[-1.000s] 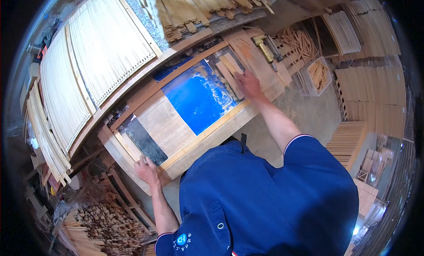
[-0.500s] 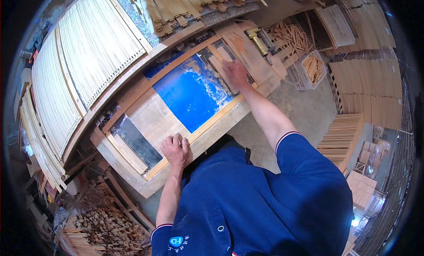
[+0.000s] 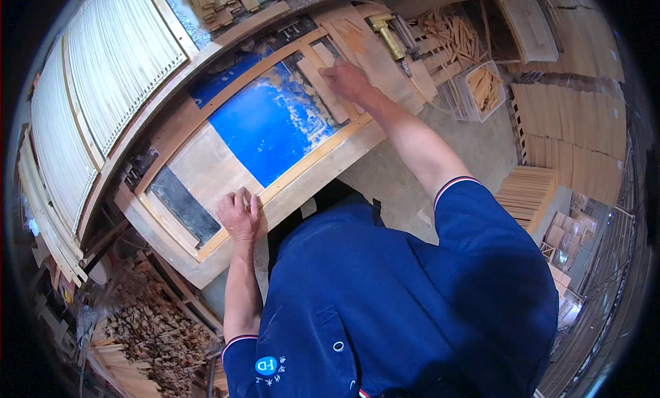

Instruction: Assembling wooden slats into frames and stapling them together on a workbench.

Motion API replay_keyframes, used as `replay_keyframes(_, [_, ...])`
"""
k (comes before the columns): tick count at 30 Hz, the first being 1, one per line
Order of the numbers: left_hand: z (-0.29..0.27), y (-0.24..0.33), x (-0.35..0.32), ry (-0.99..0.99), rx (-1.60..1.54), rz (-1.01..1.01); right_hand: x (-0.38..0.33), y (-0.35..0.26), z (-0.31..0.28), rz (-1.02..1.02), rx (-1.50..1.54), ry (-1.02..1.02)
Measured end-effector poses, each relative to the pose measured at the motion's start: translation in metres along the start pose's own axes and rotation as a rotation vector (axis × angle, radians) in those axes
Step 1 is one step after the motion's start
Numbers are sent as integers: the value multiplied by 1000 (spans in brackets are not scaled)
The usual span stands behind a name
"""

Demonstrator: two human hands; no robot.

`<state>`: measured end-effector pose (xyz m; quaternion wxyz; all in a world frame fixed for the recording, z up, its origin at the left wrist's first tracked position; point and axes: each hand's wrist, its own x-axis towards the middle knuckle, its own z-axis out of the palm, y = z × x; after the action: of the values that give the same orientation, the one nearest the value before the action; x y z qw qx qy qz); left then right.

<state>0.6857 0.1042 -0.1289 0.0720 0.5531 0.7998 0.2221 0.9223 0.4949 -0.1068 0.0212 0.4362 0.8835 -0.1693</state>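
A long rectangular wooden frame point(image 3: 288, 176) lies on the workbench around a blue panel point(image 3: 265, 126) and a bare wood panel point(image 3: 214, 157). On the frame's near rail, left of the blue panel, sits my left hand point(image 3: 238, 216), its fingers bent over the rail and the thumb to the right. Toward the frame's right end, my right hand point(image 3: 349, 82) has its fingers curled on a pale wooden slat point(image 3: 323, 94); the fingertips are partly hidden. A dark strip point(image 3: 184, 204) shows inside the frame's left end.
Beyond the right end lies a brass-coloured air nailer point(image 3: 389, 39). A white plastic basket point(image 3: 483, 92) holds wood offcuts. Rows of pale slats point(image 3: 124, 51) stand at the far left, scrap wood point(image 3: 155, 339) lies lower left, and stacked boards point(image 3: 567, 126) stand right.
The view has shifted, so the bench sits farther left and higher. My left hand stays at the near rail and my right hand at the right-end slat.
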Motion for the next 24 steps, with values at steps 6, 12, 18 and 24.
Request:
replay_keyframes(6, [13, 15, 2, 41, 43, -87, 8, 45, -2, 21, 107, 88])
replay_keyframes(12, [39, 71, 26, 86, 107, -196, 32, 143, -41, 338, -106, 330])
replay_keyframes(18, [34, 72, 27, 54, 101, -201, 78, 193, -43, 617, -32, -69])
replay_keyframes(24, [37, 69, 26, 63, 91, -215, 69, 196, -62, 460, -20, 157])
